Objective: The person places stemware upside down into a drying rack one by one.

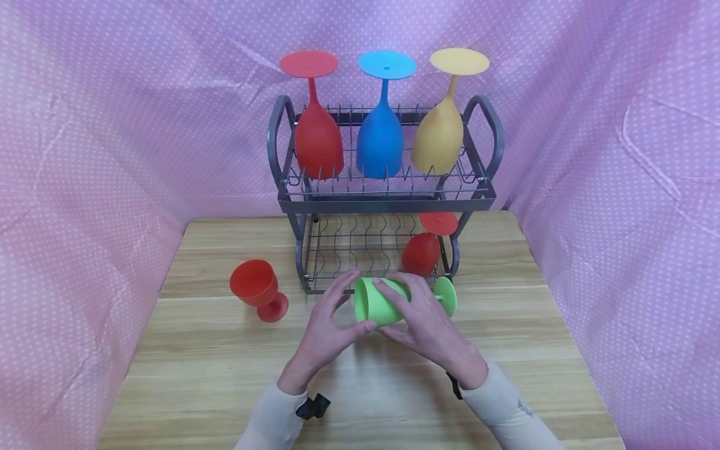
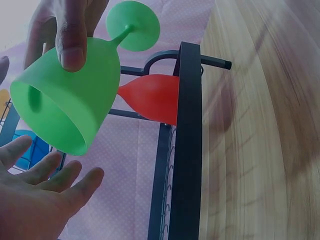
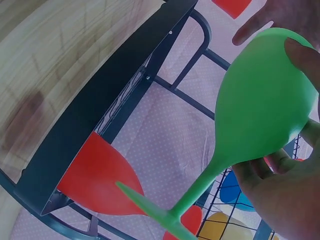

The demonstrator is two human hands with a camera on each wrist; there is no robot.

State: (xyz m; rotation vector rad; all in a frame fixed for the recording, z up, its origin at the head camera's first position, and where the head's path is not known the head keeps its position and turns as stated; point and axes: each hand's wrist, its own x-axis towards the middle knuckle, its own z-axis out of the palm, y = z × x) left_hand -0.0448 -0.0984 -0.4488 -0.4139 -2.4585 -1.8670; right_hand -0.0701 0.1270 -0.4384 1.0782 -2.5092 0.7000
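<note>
A light green plastic wine goblet [image 1: 384, 312] lies sideways in the air in front of the rack, its mouth toward the left and its foot toward the right. My right hand [image 1: 430, 328] grips the bowl, with the fingers over it and the stem beyond the hand. My left hand [image 1: 329, 328] is beside the mouth, fingers spread; in the left wrist view the left fingers [image 2: 75, 187] stand apart from the rim. Behind the goblet, a red goblet [image 1: 420, 255] rests upside down on the right of the lower tier.
A dark two-tier dish rack [image 1: 388, 205] stands at the back of the wooden table [image 1: 214, 387]. Its top tier holds upside-down red [image 1: 319, 140], blue [image 1: 380, 144] and yellow [image 1: 439, 140] goblets. Left of the rack, a short red cup [image 1: 270, 294] leans on the table. Pink dotted cloth [image 1: 90, 156] surrounds the table.
</note>
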